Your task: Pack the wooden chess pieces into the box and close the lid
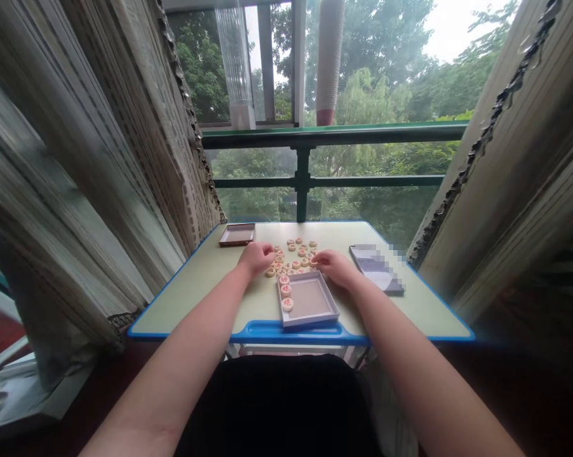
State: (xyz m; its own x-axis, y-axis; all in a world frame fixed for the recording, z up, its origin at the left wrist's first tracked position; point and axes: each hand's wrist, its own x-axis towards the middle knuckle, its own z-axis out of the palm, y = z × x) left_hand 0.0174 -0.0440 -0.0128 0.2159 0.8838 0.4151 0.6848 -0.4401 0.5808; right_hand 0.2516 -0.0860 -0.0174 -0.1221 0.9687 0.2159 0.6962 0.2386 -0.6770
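Round wooden Chinese chess pieces [296, 264] with red and dark characters lie loosely grouped on the table. Nearer to me is a shallow open box [335, 314], with three red-lettered pieces [286, 291] in a column along its left side. At the left edge of the group is my left hand [258, 258], its fingers curled together; whatever they may hold is hidden. My right hand [335, 267] reaches in from the right, its fingertips closed on a chess piece [314, 261] at the group's edge.
The pale green table [191, 298] has a blue rim. A second shallow box or lid [237, 235] sits at the back left, and a grey booklet-like item [377, 273], partly blurred, lies at the right. Curtains [100, 139] flank the table; a green railing [334, 134] stands behind.
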